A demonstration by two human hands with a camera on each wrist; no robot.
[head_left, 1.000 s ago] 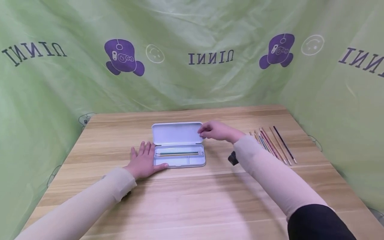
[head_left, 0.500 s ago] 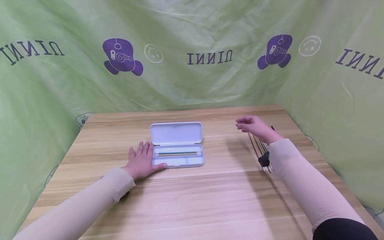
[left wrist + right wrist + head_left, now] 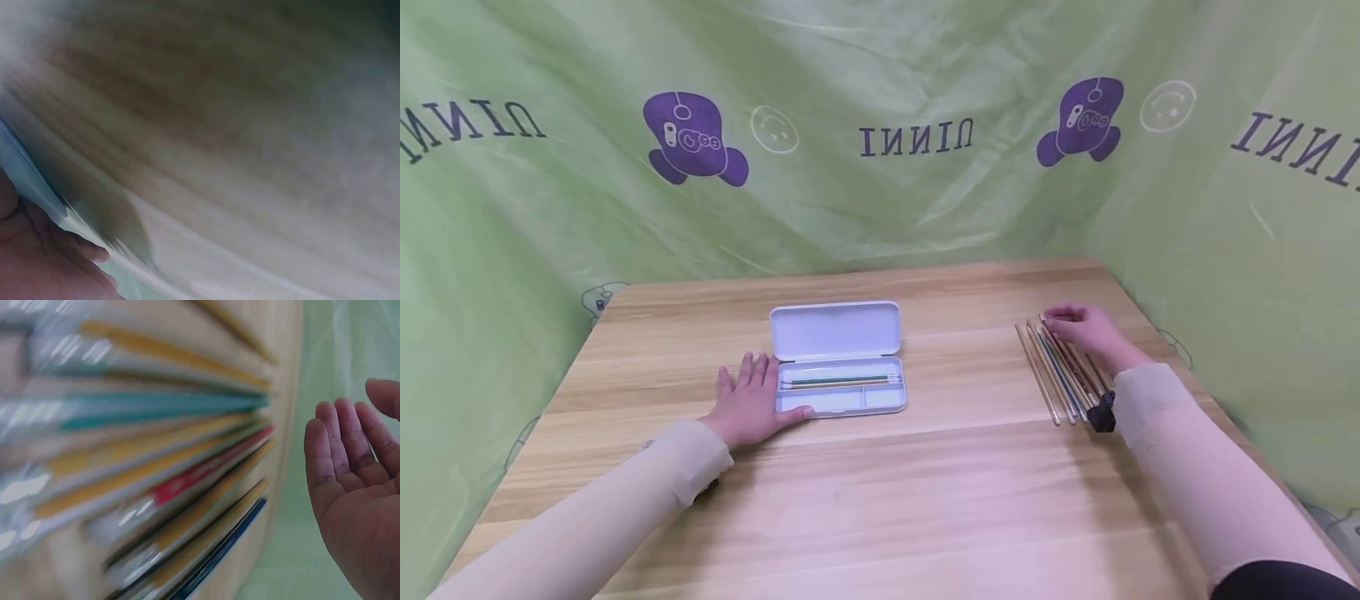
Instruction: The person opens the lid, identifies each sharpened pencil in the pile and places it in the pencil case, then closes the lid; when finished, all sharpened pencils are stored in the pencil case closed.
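A pale pencil case [image 3: 835, 332] lies with its lid folded back, and a few pencils [image 3: 838, 382] rest in its rear compartment. My left hand [image 3: 748, 408] lies with spread fingers against the case's left side, thumb over the front corner; the left wrist view catches part of the palm [image 3: 37, 262]. Over the loose pencils [image 3: 1051, 375] at the right is my right hand [image 3: 1086, 327], its fingertips near their far ends. The right wrist view has its fingers [image 3: 356, 440] loosely bent, thumb apart, nothing between them. Yellow, red and dark pencils and a teal pencil [image 3: 162, 409] fan out beside it.
The wooden table [image 3: 865, 492] reaches back to a green printed curtain [image 3: 917, 208] that also hangs along both sides. A small black device [image 3: 1102, 412] at the right wrist hangs close over the pencils' near ends.
My right hand has moved from the case's lid rightward to the loose pencils, then lowered over them. The left hand stays at the case. The view shifts slightly.
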